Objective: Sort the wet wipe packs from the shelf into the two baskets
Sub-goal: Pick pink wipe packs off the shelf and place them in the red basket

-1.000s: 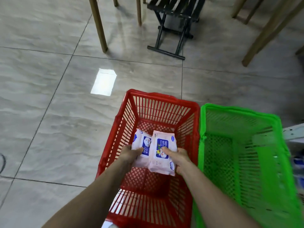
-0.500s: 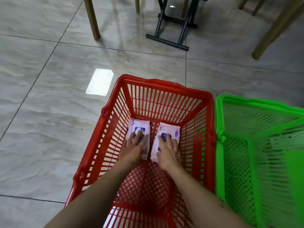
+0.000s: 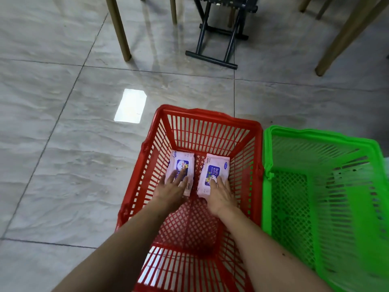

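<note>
Grey tiled floor (image 3: 63, 165), black folding stool (image 3: 219, 34) between wooden furniture legs (image 3: 119, 28)

— What colour are the baskets?
— One red basket (image 3: 207, 116) at centre, slatted walls with a lattice floor; a bright green basket (image 3: 315, 133) at right, same patterns.
— And the packs?
— Left pack (image 3: 182, 165) and right pack (image 3: 214, 173) are pale pink with blue labels (white lettering).
— The floor?
— The floor (image 3: 63, 144) is grey marbled tile with dark seams.
</note>
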Available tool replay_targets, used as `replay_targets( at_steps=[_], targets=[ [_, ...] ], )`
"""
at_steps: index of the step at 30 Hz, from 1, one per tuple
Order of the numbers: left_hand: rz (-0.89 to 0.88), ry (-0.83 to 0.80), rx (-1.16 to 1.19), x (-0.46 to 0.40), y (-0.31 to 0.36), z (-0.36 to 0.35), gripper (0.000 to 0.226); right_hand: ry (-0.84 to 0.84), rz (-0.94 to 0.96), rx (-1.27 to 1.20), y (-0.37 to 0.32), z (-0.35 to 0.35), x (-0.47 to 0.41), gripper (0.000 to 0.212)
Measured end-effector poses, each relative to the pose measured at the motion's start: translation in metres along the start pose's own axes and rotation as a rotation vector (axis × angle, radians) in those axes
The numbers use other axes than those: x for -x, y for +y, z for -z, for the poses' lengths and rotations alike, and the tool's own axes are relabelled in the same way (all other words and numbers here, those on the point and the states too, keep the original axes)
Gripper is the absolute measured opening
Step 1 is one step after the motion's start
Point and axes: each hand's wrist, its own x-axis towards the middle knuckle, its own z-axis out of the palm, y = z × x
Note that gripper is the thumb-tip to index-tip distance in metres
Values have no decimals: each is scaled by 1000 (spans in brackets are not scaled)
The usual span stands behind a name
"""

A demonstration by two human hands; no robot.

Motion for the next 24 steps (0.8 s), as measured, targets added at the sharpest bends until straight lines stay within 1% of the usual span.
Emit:
replay_targets(
  at_steps=[2,4,6,9,12,14,18,21,24],
  targets=[
    [8,1,38,46,5,37,75,57,29,3,-3,30,49,61],
    [13,45,80,93,10,80,71,144,70,23,-3,63,102,50],
    [-10,100,70,143,17,132,60,206,98,47,-1,105,159,40],
    [-50,205,15,211,35,214,42,269,77,84,5,171,243,26],
    [-120,289,-36,276,59,303,31,315,48,112,17,241,330,26],
    [-171,332,-96,315,78,354,28,361,6,157,28,278,384,26],
    [-325,427,-173,389,133,444,26,455,-88,172,56,346,504,25],
    [-447,475,-217,438,182,491,29,524,-192,165,76,372,588,27],
    [-569,532,-254,488,246,532,29,626,-313,106,105,382,669,27]
  ],
)
